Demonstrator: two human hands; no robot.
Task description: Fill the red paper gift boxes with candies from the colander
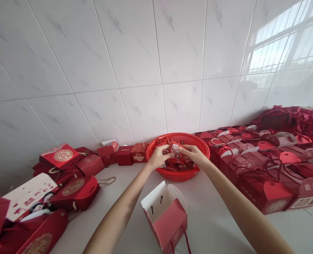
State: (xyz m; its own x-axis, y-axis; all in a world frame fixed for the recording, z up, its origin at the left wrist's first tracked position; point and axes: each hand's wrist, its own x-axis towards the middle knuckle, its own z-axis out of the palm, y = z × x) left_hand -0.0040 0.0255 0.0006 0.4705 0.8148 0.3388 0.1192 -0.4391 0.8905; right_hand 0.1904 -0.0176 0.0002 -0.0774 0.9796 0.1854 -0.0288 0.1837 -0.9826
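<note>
Both hands are over a round red plastic basket (pixel 181 175) against the tiled wall, which holds red-wrapped packets (pixel 181 164). My left hand (pixel 159 156) reaches in from the left, thumb and fingers curved towards a small red and white packet (pixel 175 148). On the other side of that packet, my right hand (pixel 195 154) has its fingers closed on its edge. Whether the left fingers grip it too is hard to make out. Nearer to me, between my forearms, a pink-red gift box (pixel 169 220) stands with its white-lined flaps open and a dark red cord handle at the front.
Rows of closed red gift boxes (pixel 274 187) with cord handles fill the right side. Dark red ribbons or bags (pixel 291 118) lie behind them. More red boxes (pixel 77 190) are piled at the left, and small ones (pixel 125 155) line the wall.
</note>
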